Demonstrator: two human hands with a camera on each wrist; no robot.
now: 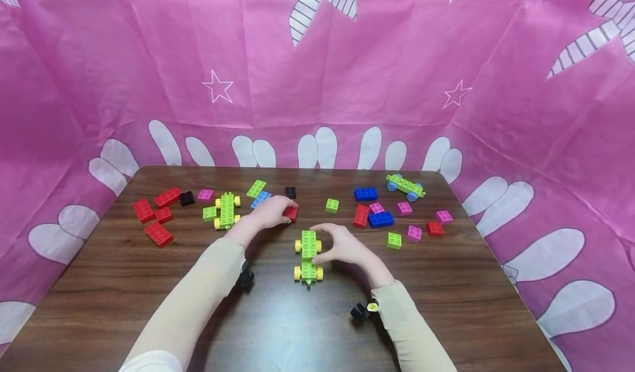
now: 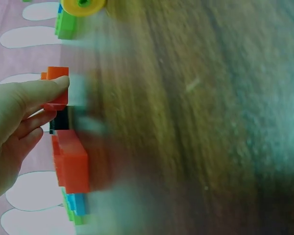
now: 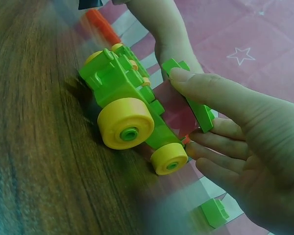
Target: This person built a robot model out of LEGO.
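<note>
My left hand pinches a red brick between thumb and fingers. Close to it in the left wrist view are a larger red brick and a black brick. On the table's middle stands a green car base with yellow wheels, its near end toward me. My right hand holds a flat green brick by its edges. That brick is over the far part of the car base, with a gap showing between them in the right wrist view.
Several red bricks lie at the left, near a second yellow-wheeled green car base. Blue bricks and pink bricks are spread to the right. A blue-wheeled green car base stands at the back right.
</note>
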